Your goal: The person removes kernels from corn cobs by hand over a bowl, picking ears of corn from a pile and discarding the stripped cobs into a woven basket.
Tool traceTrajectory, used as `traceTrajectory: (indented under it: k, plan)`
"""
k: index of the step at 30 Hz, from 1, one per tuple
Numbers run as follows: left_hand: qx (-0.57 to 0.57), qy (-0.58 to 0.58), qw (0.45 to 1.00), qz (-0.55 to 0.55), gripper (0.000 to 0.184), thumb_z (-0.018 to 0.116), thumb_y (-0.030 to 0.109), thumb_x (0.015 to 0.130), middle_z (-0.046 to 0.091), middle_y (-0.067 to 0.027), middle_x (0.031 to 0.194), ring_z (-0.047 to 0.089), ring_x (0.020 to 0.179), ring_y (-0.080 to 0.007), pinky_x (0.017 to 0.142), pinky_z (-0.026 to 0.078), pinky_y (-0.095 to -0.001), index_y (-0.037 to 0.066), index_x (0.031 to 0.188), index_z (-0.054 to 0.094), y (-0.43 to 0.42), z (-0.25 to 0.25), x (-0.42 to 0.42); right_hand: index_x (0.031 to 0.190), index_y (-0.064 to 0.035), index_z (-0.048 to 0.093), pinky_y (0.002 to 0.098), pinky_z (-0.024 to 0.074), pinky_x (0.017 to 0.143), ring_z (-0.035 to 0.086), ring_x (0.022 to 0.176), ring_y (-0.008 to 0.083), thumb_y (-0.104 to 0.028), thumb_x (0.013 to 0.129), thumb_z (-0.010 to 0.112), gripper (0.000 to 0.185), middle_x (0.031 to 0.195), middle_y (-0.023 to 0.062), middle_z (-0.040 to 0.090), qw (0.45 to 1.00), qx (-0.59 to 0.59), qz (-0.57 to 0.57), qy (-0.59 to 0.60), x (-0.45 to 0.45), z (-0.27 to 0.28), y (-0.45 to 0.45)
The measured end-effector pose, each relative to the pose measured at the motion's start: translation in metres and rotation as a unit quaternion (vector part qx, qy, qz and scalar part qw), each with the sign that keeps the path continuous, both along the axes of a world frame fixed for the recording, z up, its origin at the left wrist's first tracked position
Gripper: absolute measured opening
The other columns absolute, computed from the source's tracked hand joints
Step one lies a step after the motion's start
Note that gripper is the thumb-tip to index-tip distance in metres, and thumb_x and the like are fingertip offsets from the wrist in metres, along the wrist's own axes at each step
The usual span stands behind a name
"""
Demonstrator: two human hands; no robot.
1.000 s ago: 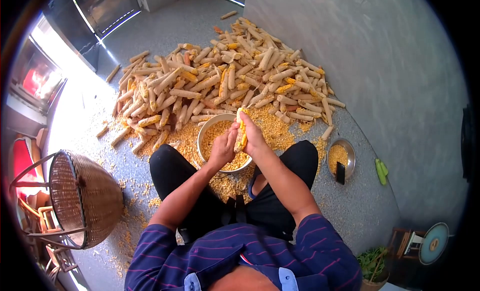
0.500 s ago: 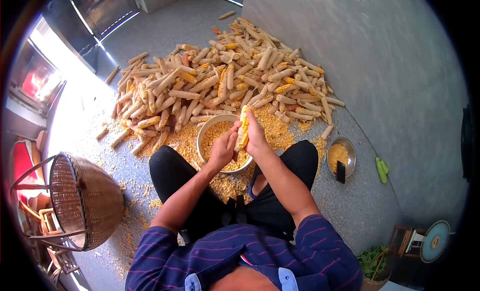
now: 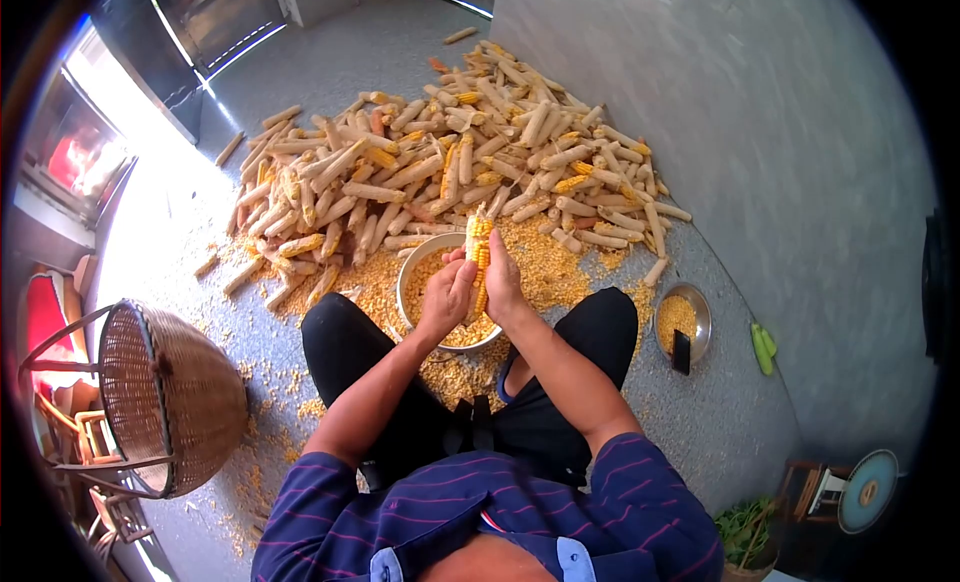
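Between my hands is a corn cob (image 3: 480, 244), its yellow kernels partly stripped and its tip pointing away from me. My right hand (image 3: 506, 285) wraps its right side. Curled against the cob's left side is my left hand (image 3: 447, 296), with its fingertips hidden behind the cob. A brownish sliver shows below the left fingers; I cannot make out what it is. Directly beneath both hands stands a pale round basin (image 3: 404, 280) holding loose kernels (image 3: 428, 272).
A large heap of mostly bare cobs (image 3: 420, 172) lies beyond the basin, with kernels scattered around. At right, a metal bowl (image 3: 703, 317) of kernels has a black phone (image 3: 681, 352) at its edge, near green vegetables (image 3: 763, 349). A wicker basket (image 3: 205, 402) lies at left.
The corn cob has turned in my hands; it leans slightly left and shows a fuller kernel face. Both hands stay over the basin, with the right hand a little lower.
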State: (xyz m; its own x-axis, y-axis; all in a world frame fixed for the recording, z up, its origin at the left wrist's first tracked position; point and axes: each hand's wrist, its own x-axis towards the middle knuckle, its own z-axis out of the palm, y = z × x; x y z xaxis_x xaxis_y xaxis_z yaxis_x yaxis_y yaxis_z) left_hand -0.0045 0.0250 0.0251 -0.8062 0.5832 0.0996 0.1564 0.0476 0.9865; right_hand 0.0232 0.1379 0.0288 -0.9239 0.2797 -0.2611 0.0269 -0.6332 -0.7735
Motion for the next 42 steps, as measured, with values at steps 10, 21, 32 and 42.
traceTrajectory:
  k: [10,21,32,42]
  plan:
    - [-0.111,0.101,0.987,0.063,0.037,0.038,0.024,0.101,0.059,-0.0218,0.073,0.06,0.069,-0.0385,0.066,0.046,-0.0417,-0.004,0.086,0.058,0.002,-0.001,0.005,0.1,0.0008,0.057,0.0321,0.0525,0.077,0.064,0.079,0.021,-0.047,0.102,0.023,0.059,0.087,0.014,0.066,0.997,0.071,0.043,-0.009,0.0,-0.005,0.004]
    - [0.008,0.083,0.988,0.128,0.034,0.045,0.026,0.099,0.061,-0.0215,0.073,0.06,0.064,-0.0385,0.059,0.046,-0.0409,-0.004,0.093,0.061,0.006,0.003,0.001,0.127,0.0062,0.049,0.033,0.0385,0.097,0.049,0.116,0.0229,-0.038,0.104,0.031,0.053,0.123,0.0159,0.055,0.986,0.163,0.01,0.02,-0.005,-0.045,0.005]
    - [-0.095,0.142,0.971,0.165,0.032,0.041,0.023,0.099,0.061,-0.0235,0.074,0.061,0.067,-0.0378,0.059,0.044,-0.0447,-0.002,0.093,0.06,0.002,-0.01,-0.002,0.104,-0.0055,0.058,0.0244,0.0442,0.074,0.053,0.081,0.0078,-0.041,0.103,0.033,0.044,0.093,0.0001,0.058,0.989,0.146,-0.017,0.028,0.003,-0.007,-0.008]
    - [-0.034,0.018,0.99,0.139,0.039,0.045,0.031,0.1,0.063,-0.0167,0.071,0.062,0.067,-0.0267,0.064,0.046,-0.0376,-0.003,0.095,0.063,0.002,0.001,-0.004,0.111,0.0011,0.056,0.0304,0.0442,0.084,0.055,0.093,0.0164,-0.036,0.105,0.029,0.046,0.102,0.0072,0.059,0.961,0.273,-0.039,0.025,0.007,-0.001,-0.015]
